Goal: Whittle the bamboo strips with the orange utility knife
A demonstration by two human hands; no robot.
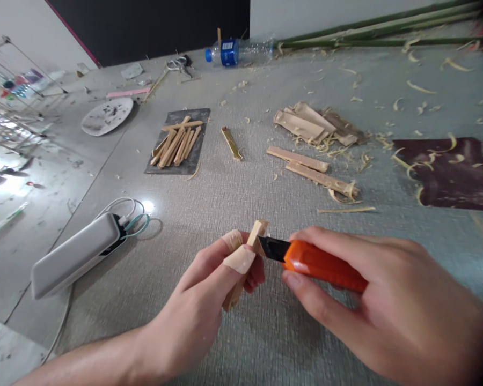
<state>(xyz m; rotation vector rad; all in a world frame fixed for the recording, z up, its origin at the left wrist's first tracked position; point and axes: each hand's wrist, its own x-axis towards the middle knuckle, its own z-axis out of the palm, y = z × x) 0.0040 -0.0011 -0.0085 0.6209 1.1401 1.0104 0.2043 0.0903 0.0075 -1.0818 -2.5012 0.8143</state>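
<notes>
Between the thumb and fingers of my left hand (201, 305) is a bamboo strip (258, 231), tilted with its upper end pointing away from me. Tape wraps the thumb and a finger of that hand. My right hand (390, 300) is closed round an orange utility knife (322, 265). The knife's dark blade meets the strip near its upper end, just past my left thumb. Part of the strip is hidden behind my left fingers.
Several cut sticks (181, 142) lie on a dark sheet (153, 167). Split bamboo pieces (306, 123) and shavings are at the right, near a brown sheet (459, 182). A power bank (76, 254) with cables lies left. Behind are a bottle (228, 52) and bamboo poles (386, 43).
</notes>
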